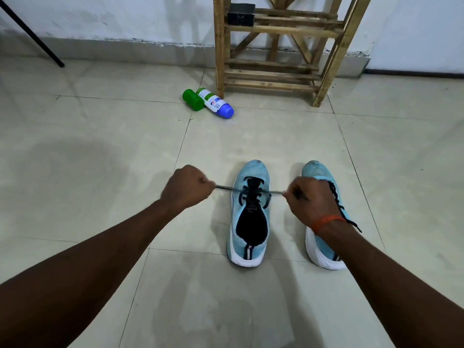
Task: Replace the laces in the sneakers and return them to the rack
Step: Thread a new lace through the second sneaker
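**Taut lace [224, 188] across the left sneaker [248, 217]**

The left sneaker stood on the tiled floor [100, 146] before the rack [273, 82], toe pointing away from the person, long axis near to far. The left hand [187, 187] and right hand [310, 200] each pinched a lace end, held crosswise.

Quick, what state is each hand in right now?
Left hand: closed, pinching one end of the lace.
Right hand: closed, pinching the other end.

L sneaker [251, 172] & R sneaker [315, 170]: matt knit cloth uppers w/ smooth white soles. Woven cloth lace [226, 189]. Rough bare-wood rack [273, 31]. Smooth tile floor [100, 121], sl. gloss. Glossy plastic green bottle [192, 99] & white bottle [216, 102].
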